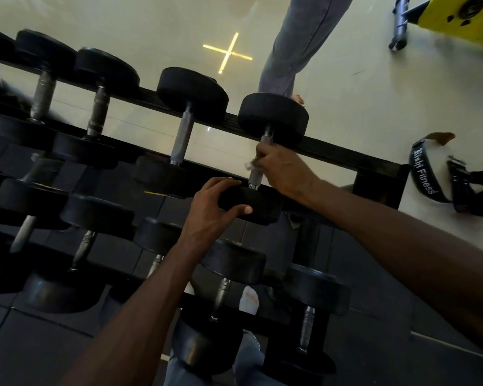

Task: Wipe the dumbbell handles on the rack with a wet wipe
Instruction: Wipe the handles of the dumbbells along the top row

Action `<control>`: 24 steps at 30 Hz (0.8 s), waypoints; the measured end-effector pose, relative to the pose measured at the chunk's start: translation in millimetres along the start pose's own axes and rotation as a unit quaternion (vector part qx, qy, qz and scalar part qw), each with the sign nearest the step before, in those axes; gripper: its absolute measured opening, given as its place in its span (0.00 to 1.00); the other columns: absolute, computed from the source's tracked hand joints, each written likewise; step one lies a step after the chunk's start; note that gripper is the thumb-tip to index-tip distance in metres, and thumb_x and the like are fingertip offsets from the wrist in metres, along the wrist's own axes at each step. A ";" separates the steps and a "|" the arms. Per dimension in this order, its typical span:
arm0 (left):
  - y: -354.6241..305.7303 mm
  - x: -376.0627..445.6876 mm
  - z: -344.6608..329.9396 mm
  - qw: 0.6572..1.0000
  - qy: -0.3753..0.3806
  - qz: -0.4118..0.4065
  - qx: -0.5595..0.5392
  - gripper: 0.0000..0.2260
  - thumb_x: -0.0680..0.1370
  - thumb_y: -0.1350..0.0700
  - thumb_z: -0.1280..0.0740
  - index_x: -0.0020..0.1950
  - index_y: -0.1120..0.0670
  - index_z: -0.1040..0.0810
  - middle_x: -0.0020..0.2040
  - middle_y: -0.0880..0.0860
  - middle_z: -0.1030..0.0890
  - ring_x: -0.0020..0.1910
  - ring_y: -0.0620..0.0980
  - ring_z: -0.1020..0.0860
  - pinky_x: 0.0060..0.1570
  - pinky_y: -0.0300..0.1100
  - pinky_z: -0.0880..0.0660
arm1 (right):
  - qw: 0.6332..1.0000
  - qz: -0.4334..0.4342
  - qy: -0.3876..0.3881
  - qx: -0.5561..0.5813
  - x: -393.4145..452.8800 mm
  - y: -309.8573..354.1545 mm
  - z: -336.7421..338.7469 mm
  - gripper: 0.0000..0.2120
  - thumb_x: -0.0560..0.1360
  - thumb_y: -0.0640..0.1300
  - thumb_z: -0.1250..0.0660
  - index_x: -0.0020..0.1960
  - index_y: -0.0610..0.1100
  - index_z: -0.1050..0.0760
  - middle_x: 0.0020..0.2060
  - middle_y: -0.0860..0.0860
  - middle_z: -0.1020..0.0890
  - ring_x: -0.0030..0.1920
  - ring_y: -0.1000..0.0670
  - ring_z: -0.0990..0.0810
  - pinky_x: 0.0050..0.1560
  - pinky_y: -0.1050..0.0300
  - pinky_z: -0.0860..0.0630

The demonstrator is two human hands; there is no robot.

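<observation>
Left hand (215, 207): fingers and thumb curled over the near black head of the rightmost top-tier dumbbell (262, 162), gripping it. Right hand (279, 168): fingers wrapped round that dumbbell's metal handle (258, 169), pinching a crumpled wet wipe (250, 163) against it; a bit of the wipe shows at the knuckles. The dumbbell sits across the top rails of the black rack (346, 154), at its right end. Beyond the rack: pale floor (123, 20), 1 lifting belt (427, 168), a second person's leg (299, 43).
</observation>
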State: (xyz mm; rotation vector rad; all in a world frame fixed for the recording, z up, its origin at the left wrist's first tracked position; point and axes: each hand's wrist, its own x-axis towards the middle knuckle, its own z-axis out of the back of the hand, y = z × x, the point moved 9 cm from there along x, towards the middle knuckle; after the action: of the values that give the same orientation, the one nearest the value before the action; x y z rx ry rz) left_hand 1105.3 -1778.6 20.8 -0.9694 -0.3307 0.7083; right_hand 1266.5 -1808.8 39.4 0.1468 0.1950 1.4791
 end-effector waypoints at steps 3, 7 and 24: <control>0.5 0.7 -0.5 1.000 -0.002 -0.002 0.003 0.27 0.69 0.47 0.18 0.66 0.52 0.19 0.64 0.50 0.22 0.63 0.47 0.23 0.62 0.42 0.22 | 0.999 -0.015 0.003 0.030 -14.1 2.9 -9.8 0.08 0.76 0.41 0.26 0.54 0.42 0.14 0.44 0.46 0.22 0.41 0.46 0.21 0.40 0.59 0.34; 2.6 1.2 -1.9 1.000 0.001 0.002 0.008 0.27 0.70 0.48 0.19 0.66 0.52 0.19 0.64 0.50 0.22 0.63 0.46 0.23 0.56 0.25 0.28 | 0.997 -0.024 0.017 0.071 -13.6 0.9 -11.2 0.15 0.79 0.51 0.34 0.55 0.42 0.15 0.47 0.45 0.21 0.43 0.45 0.21 0.42 0.58 0.33; 0.4 2.2 1.8 1.000 -0.007 -0.007 0.000 0.27 0.69 0.47 0.18 0.66 0.53 0.18 0.63 0.50 0.22 0.62 0.46 0.22 0.62 0.42 0.23 | 0.996 0.017 0.033 -0.080 31.6 -4.4 14.2 0.07 0.78 0.32 0.33 0.54 0.37 0.19 0.53 0.45 0.26 0.48 0.45 0.23 0.44 0.52 0.21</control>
State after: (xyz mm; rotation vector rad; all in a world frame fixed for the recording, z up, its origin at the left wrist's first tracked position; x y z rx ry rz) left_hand 1105.7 -1775.8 21.3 -0.9616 -0.3497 0.7036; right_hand 1276.4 -1777.4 51.0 -0.0290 0.1277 1.5285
